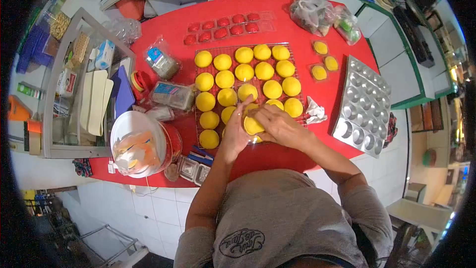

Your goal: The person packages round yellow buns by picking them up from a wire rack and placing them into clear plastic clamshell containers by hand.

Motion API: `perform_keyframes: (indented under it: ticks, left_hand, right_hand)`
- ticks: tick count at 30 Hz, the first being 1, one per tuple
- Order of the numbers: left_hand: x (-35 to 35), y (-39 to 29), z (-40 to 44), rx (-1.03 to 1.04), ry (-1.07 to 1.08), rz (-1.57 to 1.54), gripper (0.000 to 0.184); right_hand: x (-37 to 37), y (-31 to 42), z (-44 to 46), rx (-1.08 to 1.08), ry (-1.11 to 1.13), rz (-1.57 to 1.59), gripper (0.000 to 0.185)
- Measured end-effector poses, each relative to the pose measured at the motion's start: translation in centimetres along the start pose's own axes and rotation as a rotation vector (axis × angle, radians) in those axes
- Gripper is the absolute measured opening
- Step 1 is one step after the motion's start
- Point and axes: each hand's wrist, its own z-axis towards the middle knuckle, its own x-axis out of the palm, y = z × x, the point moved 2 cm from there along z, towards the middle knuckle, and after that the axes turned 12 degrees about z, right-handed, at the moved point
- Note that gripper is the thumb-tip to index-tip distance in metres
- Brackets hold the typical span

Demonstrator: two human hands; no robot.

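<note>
A small round yellow cake (253,125) is held between my two hands over the front part of a wire cooling rack (236,80). My left hand (236,135) supports it from the left, thumb and fingers closed around its side. From the right, my right hand (281,125) curls its fingers over the cake's edge; the fingertips are partly hidden. Rows of similar yellow cakes (264,71) sit on the rack around and beneath my hands, some covered by them. Whether anything small is between my right fingers and the cake does not show.
Red cakes in a clear tray (229,29) lie behind the rack. Three yellow cakes in clear cups (326,61) are at the right, near a metal muffin pan (363,104). Crumpled tissue (316,111) lies beside the rack. A white bucket (139,144) and packaged goods (173,95) stand left.
</note>
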Motion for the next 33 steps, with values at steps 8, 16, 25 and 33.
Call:
perform_keyframes:
  ticks: [8, 16, 25, 33]
  left_hand:
    - [0.1, -0.4, 0.1, -0.016, 0.075, -0.159, 0.047]
    - [0.6, -2.4, -0.7, 0.026, 0.001, -0.245, 0.044]
    - [1.8, -2.5, -0.9, 0.171, 0.072, -0.205, 0.048]
    - [1.8, -2.6, -0.6, 0.246, 0.124, -0.099, 0.05]
  right_hand:
    - [-0.3, -0.4, 0.1, 0.009, -0.031, -0.01, 0.05]
    - [-0.9, 0.1, -1.2, 0.035, -0.299, 0.241, 0.046]
    - [1.4, 1.2, -2.1, 0.219, -0.52, 0.245, 0.039]
    - [1.7, 2.3, -2.3, 0.11, -0.617, 0.0, 0.041]
